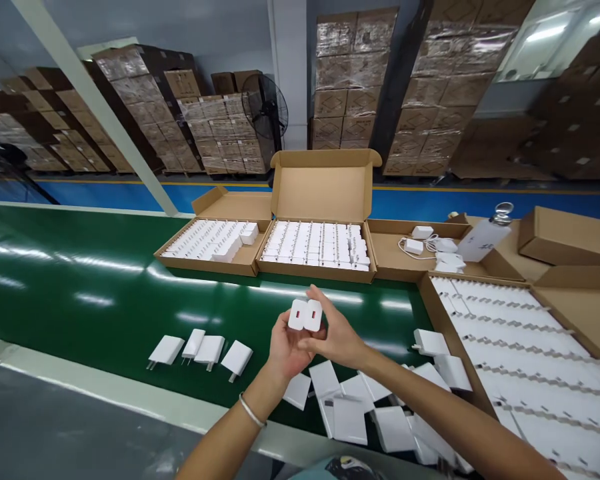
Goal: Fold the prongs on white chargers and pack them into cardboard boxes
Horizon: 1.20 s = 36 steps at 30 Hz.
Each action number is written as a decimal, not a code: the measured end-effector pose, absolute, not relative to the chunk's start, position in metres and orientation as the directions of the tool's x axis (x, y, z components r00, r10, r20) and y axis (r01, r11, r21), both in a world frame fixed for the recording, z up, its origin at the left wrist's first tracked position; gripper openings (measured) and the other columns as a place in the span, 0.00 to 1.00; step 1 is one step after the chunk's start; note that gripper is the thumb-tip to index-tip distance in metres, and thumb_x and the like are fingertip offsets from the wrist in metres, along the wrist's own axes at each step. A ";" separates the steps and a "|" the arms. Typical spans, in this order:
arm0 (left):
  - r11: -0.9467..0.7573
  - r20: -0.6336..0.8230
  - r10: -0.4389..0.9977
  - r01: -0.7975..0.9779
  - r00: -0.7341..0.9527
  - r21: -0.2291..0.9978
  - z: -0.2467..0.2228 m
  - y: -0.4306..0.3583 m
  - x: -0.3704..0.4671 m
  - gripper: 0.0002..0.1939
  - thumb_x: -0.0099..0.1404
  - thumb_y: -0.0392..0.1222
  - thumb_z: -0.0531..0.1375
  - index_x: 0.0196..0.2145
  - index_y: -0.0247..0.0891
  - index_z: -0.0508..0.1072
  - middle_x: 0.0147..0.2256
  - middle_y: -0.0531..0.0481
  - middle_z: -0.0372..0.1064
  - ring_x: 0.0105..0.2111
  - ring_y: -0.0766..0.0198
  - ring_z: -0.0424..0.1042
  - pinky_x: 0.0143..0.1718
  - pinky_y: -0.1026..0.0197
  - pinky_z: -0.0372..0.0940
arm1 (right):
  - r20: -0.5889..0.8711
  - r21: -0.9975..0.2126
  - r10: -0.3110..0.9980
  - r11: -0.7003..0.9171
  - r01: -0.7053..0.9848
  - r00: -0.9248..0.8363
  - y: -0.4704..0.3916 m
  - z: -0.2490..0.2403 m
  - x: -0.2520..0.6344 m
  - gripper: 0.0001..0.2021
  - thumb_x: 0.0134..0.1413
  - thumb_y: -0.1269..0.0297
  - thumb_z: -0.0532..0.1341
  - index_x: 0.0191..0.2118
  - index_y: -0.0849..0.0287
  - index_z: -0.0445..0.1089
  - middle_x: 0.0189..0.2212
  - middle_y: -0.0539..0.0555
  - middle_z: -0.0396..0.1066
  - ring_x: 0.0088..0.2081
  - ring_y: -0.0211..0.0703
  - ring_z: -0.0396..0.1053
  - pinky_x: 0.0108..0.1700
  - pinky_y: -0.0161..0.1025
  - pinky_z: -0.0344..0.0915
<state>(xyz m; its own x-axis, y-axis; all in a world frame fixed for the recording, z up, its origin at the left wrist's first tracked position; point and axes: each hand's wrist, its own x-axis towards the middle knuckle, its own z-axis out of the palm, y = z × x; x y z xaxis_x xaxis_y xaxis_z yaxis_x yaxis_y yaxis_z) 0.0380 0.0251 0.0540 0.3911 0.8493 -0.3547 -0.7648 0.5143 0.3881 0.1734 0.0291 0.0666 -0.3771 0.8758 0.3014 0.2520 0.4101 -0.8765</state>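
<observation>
Two white USB charger plugs [305, 315] are held side by side above the green surface, their port ends turned toward me. A small reddish slot shows in each. My left hand [289, 353], a band on its wrist, wraps round them from below and the left. From the right, my right hand [339, 335] grips the pair between thumb and fingers. Below my hands lies a loose heap of white chargers [350, 419], partly hidden by my right arm. Several more chargers [210, 350] lie to the left, metal prongs showing on them.
Behind my hands stand open cartons of chargers, one at left [250, 267] and one in the middle [320, 272]. A carton at right [390, 260] holds cabled adapters and a white bottle [483, 239]. Another full carton [485, 393] borders the heap. A fan [265, 107] stands beyond.
</observation>
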 end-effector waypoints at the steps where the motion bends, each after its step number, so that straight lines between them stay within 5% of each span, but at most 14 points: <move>1: 0.521 -0.360 0.839 -0.795 0.409 0.310 0.059 0.022 0.038 0.11 0.56 0.42 0.53 0.36 0.36 0.69 0.32 0.49 0.70 0.35 0.63 0.70 0.38 0.61 0.64 | 0.333 -0.867 0.876 0.430 0.252 -0.350 0.028 0.069 0.167 0.44 0.40 0.64 0.64 0.60 0.53 0.37 0.55 0.56 0.52 0.54 0.47 0.53 0.54 0.47 0.53; 6: 0.563 -0.350 0.799 -0.812 0.488 0.153 0.068 0.014 0.039 0.11 0.56 0.42 0.52 0.35 0.37 0.70 0.33 0.52 0.71 0.37 0.65 0.69 0.41 0.62 0.62 | 0.356 -0.867 0.890 0.428 0.255 -0.284 0.029 0.069 0.152 0.40 0.41 0.65 0.63 0.59 0.52 0.41 0.50 0.54 0.57 0.49 0.45 0.59 0.49 0.44 0.59; 13: 0.544 -0.379 0.805 -0.824 0.457 0.160 0.060 0.014 0.040 0.13 0.57 0.43 0.52 0.38 0.38 0.70 0.37 0.49 0.70 0.40 0.61 0.68 0.41 0.59 0.61 | 0.263 -0.925 0.921 0.325 0.195 -0.287 0.035 0.070 0.152 0.38 0.38 0.63 0.65 0.57 0.53 0.49 0.48 0.55 0.59 0.45 0.45 0.61 0.46 0.43 0.61; 17: 0.554 -0.318 0.818 -0.803 0.478 0.218 0.058 0.019 0.033 0.13 0.58 0.44 0.52 0.39 0.38 0.69 0.40 0.46 0.68 0.40 0.60 0.67 0.39 0.58 0.61 | 0.255 -0.942 0.949 0.287 0.177 -0.183 0.044 0.077 0.142 0.17 0.43 0.59 0.63 0.41 0.55 0.67 0.39 0.53 0.62 0.39 0.42 0.64 0.40 0.39 0.63; 19: 0.573 -0.264 0.817 -0.773 0.512 0.273 0.058 0.023 0.026 0.12 0.57 0.44 0.53 0.37 0.36 0.69 0.40 0.44 0.67 0.40 0.58 0.67 0.39 0.57 0.60 | 0.254 -0.954 0.953 0.275 0.123 -0.163 0.047 0.082 0.137 0.10 0.47 0.57 0.59 0.33 0.57 0.70 0.34 0.53 0.62 0.35 0.40 0.64 0.36 0.36 0.63; 23: 0.578 -0.194 0.816 -0.753 0.545 0.316 0.061 0.029 0.015 0.15 0.56 0.45 0.55 0.39 0.34 0.68 0.37 0.42 0.67 0.40 0.55 0.66 0.42 0.54 0.58 | 0.144 -0.988 0.978 0.134 -0.074 -0.151 0.051 0.087 0.131 0.16 0.53 0.53 0.54 0.28 0.61 0.68 0.29 0.52 0.64 0.27 0.36 0.62 0.27 0.32 0.59; 27: 0.594 -0.247 0.803 -0.762 0.543 0.256 0.065 0.031 0.013 0.21 0.59 0.53 0.51 0.43 0.36 0.67 0.41 0.40 0.66 0.41 0.55 0.65 0.43 0.53 0.57 | 0.057 -0.944 0.993 0.019 -0.329 -0.106 0.061 0.082 0.133 0.15 0.55 0.52 0.51 0.38 0.58 0.64 0.28 0.51 0.66 0.26 0.35 0.62 0.26 0.32 0.59; 36: 0.635 -0.269 0.764 -0.757 0.586 0.154 0.060 0.031 0.018 0.17 0.62 0.52 0.50 0.41 0.39 0.67 0.40 0.46 0.67 0.40 0.56 0.65 0.41 0.52 0.57 | 0.194 -0.976 0.939 0.213 0.039 -0.284 0.055 0.090 0.144 0.15 0.58 0.57 0.48 0.45 0.56 0.64 0.44 0.53 0.64 0.44 0.41 0.62 0.46 0.39 0.59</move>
